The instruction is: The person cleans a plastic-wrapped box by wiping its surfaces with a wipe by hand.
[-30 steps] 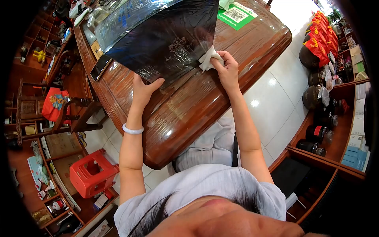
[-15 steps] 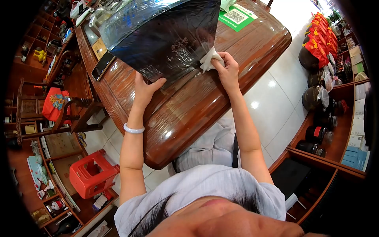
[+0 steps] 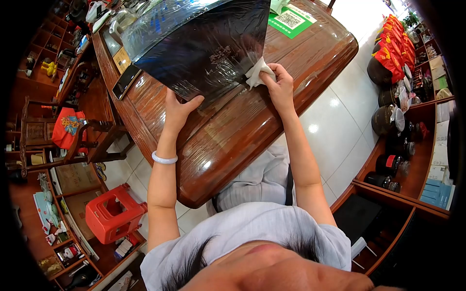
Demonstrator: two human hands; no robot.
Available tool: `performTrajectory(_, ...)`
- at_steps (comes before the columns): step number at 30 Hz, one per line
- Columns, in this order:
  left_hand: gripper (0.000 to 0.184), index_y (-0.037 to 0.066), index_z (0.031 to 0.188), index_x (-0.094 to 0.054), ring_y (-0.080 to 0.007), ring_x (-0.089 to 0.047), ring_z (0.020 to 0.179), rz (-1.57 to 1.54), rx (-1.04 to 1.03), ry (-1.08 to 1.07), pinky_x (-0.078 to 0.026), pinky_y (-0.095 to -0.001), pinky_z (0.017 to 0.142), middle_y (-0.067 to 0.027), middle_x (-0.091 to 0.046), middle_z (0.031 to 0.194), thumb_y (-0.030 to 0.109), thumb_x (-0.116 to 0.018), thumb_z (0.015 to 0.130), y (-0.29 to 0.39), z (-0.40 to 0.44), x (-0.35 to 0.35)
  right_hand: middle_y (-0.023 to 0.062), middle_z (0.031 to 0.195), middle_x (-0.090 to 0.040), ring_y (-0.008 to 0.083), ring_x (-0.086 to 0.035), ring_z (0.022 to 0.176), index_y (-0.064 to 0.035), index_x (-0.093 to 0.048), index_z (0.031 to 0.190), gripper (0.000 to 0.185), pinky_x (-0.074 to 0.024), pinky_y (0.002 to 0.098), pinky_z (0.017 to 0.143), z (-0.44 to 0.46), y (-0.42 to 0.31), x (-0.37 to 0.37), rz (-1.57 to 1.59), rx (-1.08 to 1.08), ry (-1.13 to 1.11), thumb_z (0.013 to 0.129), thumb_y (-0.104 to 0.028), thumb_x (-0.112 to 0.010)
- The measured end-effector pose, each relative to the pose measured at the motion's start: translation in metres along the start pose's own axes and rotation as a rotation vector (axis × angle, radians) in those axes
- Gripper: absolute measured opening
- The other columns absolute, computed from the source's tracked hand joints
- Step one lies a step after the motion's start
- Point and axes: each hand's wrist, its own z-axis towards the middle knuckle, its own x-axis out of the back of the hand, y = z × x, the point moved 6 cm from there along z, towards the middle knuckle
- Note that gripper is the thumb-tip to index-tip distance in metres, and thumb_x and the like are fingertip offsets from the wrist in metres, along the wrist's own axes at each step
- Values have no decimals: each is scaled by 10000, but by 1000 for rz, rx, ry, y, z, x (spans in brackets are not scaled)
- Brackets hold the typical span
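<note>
A large dark box in shiny clear plastic film stands tilted over the brown wooden table. At its lower left corner, my left hand grips the box, with the thumb on the near side and the other fingers hidden behind it. My right hand pinches a crumpled white cloth or tissue against the box's lower right corner. A pale bracelet circles my left wrist.
A phone lies on the table left of the box, and a green QR card lies behind it to the right. A red stool stands on the floor at left. Shelves with jars line the right side.
Compared with a second ago, the box and the table's left part have shifted very slightly to the right in view. Both hands keep their hold.
</note>
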Motion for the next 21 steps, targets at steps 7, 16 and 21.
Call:
performTrajectory(7,633,-2,1201,-435,-171,-521,997,4,-9,0,-405,-288,891,-75,-549,1099,86,-760,665,2,1,0,46,780,-636,87,-561,711,-1,-614,912,181,-452,239,648,0,0,-1,6,-3,-4,807,-147,-638)
performTrajectory(16,658,5,1214,-420,-176,-515,1007,-11,-6,-3,-399,-291,900,-73,-541,1105,102,-770,666,-6,1,2,20,810,-615,67,-542,731,3,-596,924,158,-437,213,661,0,1,-2,1,-34,-31,814,-105,-625)
performTrajectory(21,658,7,1210,-420,-175,-511,1011,-8,-4,-4,-398,-291,901,-71,-539,1105,107,-773,664,-8,1,3,40,784,-634,85,-558,717,-3,-612,909,173,-451,237,646,0,-2,-1,-19,-9,-10,810,-144,-636)
